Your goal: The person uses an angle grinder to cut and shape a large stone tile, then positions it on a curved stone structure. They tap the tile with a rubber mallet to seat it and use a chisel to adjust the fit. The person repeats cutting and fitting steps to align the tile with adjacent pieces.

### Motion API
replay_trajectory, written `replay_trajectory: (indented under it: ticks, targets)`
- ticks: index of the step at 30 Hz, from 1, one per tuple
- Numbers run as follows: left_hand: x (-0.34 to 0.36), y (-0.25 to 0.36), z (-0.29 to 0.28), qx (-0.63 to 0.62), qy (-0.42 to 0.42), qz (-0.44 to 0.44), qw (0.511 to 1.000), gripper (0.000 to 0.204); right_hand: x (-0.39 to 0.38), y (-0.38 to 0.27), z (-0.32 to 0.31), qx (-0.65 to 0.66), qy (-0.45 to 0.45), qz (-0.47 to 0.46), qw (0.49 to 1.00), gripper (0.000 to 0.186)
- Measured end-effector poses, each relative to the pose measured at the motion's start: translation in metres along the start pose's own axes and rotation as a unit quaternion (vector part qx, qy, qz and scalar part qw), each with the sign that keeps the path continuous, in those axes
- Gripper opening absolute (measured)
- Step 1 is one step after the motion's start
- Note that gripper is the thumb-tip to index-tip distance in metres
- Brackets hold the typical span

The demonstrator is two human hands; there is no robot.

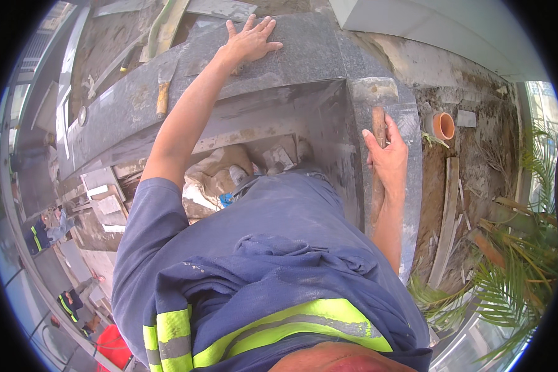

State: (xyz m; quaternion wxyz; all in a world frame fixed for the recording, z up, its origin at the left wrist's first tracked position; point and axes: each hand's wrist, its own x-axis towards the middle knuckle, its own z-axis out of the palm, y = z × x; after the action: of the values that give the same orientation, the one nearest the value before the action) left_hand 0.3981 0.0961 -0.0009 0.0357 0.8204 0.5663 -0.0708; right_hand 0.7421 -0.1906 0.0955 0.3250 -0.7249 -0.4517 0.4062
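Observation:
My left hand [252, 41] lies with its fingers spread on the dark grey stone slab [310, 49] at the far side. My right hand [387, 152] is closed round a long, worn wooden handle [379, 124] above the slab run on the right. Right at the handle's far end sits a pale, mortar-smeared rectangular block [373, 91]; whether the two are joined, I cannot tell. Left of my left forearm, a scraper-like tool with a wooden handle [162, 99] rests on the slab. Something small beside my left wrist is mostly hidden.
I stand inside a stone-faced recess, with a crumpled sack [220, 170] in it. On the right are an orange pipe [443, 126], a long plank [445, 220] and palm fronds [514, 291]. Two people in dark clothes [37, 235] and a red bucket [113, 347] are at the left.

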Motion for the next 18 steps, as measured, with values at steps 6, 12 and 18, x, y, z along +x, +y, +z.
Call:
replay_trajectory:
  ticks: [6,12,18]
  targets:
    - [0.056,-0.020,0.016,-0.049,0.031,0.014,0.998,0.083,-0.029,0.069,-0.062,0.065,0.054,0.071,0.994,0.064]
    - [0.065,-0.031,0.021,-0.091,0.057,0.024,0.994,0.075,-0.040,0.128,-0.089,0.007,0.060,0.058,0.996,0.060]
    - [0.065,-0.037,0.028,-0.147,0.081,0.015,0.986,0.059,-0.035,0.137,-0.099,-0.117,0.075,-0.010,0.990,0.057]
